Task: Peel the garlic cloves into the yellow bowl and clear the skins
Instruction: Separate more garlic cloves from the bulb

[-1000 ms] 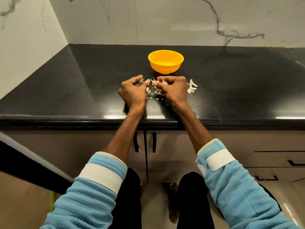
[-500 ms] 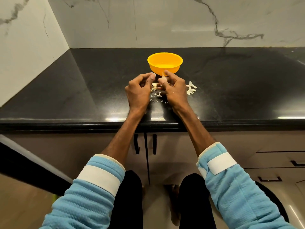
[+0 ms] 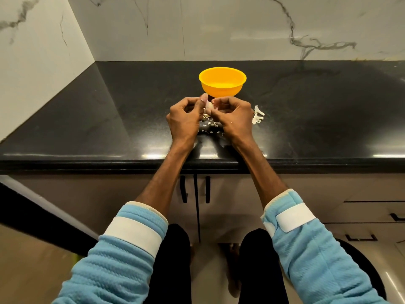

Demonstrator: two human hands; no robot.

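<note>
The garlic clove [image 3: 208, 105] is pinched between both hands, the left hand [image 3: 185, 119] and right hand [image 3: 233, 119] curled around it, at 6 o'clock of the yellow bowl [image 3: 222, 81]. Skin flakes [image 3: 209, 126] litter the tabletop [image 3: 109, 117] beneath, with a skin pile [image 3: 258, 115] at 3 o'clock. A hard squeeze could likely shoot the clove past the bowl, and brushing wrists could scatter flakes.
</note>
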